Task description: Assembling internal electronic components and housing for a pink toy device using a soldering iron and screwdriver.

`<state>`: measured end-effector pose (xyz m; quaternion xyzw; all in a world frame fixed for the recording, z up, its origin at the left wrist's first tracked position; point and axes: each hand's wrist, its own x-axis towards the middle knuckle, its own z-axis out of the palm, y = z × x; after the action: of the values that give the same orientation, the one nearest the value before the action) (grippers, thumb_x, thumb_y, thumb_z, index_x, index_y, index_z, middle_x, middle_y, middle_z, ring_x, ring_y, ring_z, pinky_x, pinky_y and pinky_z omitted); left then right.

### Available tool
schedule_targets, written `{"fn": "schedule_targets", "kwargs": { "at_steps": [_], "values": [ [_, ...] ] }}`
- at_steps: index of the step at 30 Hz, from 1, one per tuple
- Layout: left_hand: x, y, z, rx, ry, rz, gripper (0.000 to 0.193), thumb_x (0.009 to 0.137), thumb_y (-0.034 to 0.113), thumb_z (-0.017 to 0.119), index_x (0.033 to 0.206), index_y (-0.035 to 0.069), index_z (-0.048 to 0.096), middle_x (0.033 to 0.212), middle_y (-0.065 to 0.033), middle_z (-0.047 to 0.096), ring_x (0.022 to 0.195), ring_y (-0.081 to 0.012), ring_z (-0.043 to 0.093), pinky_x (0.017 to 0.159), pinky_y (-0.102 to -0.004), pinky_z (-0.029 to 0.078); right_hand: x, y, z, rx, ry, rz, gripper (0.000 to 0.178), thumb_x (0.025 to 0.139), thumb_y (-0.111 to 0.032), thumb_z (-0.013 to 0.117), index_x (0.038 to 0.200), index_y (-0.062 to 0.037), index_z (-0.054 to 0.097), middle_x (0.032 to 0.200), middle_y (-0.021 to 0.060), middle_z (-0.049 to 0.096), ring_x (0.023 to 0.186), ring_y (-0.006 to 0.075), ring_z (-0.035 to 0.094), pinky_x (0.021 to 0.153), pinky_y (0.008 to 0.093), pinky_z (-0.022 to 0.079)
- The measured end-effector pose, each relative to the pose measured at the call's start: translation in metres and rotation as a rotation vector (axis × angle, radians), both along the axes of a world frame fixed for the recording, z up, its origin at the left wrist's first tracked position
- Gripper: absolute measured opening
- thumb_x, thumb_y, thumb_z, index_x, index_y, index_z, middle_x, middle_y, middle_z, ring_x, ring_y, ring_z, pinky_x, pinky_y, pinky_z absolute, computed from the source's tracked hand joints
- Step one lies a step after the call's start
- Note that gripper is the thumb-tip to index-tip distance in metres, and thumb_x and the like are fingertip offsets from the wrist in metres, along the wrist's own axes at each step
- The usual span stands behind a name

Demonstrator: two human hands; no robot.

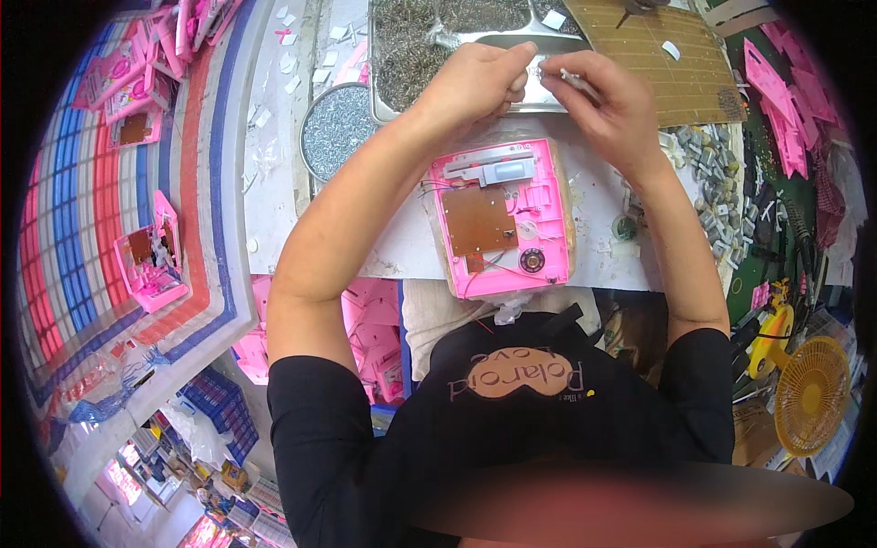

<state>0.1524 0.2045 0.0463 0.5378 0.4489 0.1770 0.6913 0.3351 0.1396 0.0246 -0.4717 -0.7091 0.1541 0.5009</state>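
A pink plastic housing (554,205) lies open on the worktable before me, holding a brown circuit board (477,222), a grey bar-shaped part (505,172), thin wires and a round black speaker (532,261). Beyond its far edge, over a metal tray (544,102), both my hands are close together. My left hand (480,84) is closed, and what its curled fingers hold is hidden. My right hand (610,108) pinches a small, pale, narrow piece (577,84) between thumb and fingers; its kind is too small to tell.
The tray's compartments hold heaps of small dark screws (402,55). To its left stands a round tin (340,128) of tiny silvery parts. Small metal pieces (717,183) pile up at right, below a cardboard sheet (676,68). Pink housings (151,260) lie at left; a yellow fan (811,395) stands right.
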Motion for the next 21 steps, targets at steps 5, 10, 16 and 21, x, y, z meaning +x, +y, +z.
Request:
{"fn": "schedule_targets", "kwargs": {
  "at_steps": [5, 10, 16, 21],
  "values": [
    [0.0, 0.013, 0.004, 0.014, 0.084, -0.154, 0.06, 0.102, 0.046, 0.06, 0.055, 0.014, 0.043, 0.052, 0.0024, 0.041, 0.044, -0.0081, 0.033, 0.041, -0.0281, 0.023, 0.004, 0.002, -0.003, 0.039, 0.051, 0.048, 0.015, 0.087, -0.007, 0.077, 0.102, -0.0073, 0.074, 0.096, 0.0067, 0.076, 0.07, 0.0183, 0.066, 0.061, 0.0286, 0.052],
    [0.002, 0.019, -0.003, 0.206, 0.137, -0.092, 0.054, 0.1, 0.049, 0.062, 0.068, 0.005, 0.064, 0.049, 0.0008, 0.044, 0.041, -0.0092, 0.038, 0.04, -0.0296, 0.028, 0.009, -0.001, -0.009, -0.03, 0.037, -0.034, 0.017, 0.091, -0.004, 0.075, 0.108, -0.0028, 0.072, 0.099, 0.0034, 0.074, 0.077, 0.0111, 0.066, 0.065, 0.0229, 0.052],
    [0.007, -0.005, -0.012, 0.566, -0.173, 0.097, 0.048, 0.099, 0.045, 0.062, 0.093, -0.001, 0.074, 0.062, -0.0059, 0.063, 0.055, -0.0105, 0.057, 0.05, -0.0296, 0.043, 0.016, 0.001, -0.007, -0.476, 0.599, -0.08, 0.017, 0.091, -0.009, 0.077, 0.106, -0.0054, 0.072, 0.1, -0.0017, 0.07, 0.059, -0.0014, 0.046, 0.049, 0.0182, 0.03],
    [0.001, 0.003, -0.012, 0.561, 0.11, 0.015, 0.047, 0.1, 0.042, 0.059, 0.096, -0.003, 0.074, 0.071, -0.013, 0.069, 0.068, -0.0153, 0.065, 0.061, -0.0341, 0.051, 0.013, -0.003, -0.002, -0.388, 0.401, -0.092, 0.016, 0.092, -0.007, 0.076, 0.107, -0.0019, 0.072, 0.102, 0.0005, 0.071, 0.075, 0.0032, 0.059, 0.06, 0.0191, 0.044]
  ]
}}
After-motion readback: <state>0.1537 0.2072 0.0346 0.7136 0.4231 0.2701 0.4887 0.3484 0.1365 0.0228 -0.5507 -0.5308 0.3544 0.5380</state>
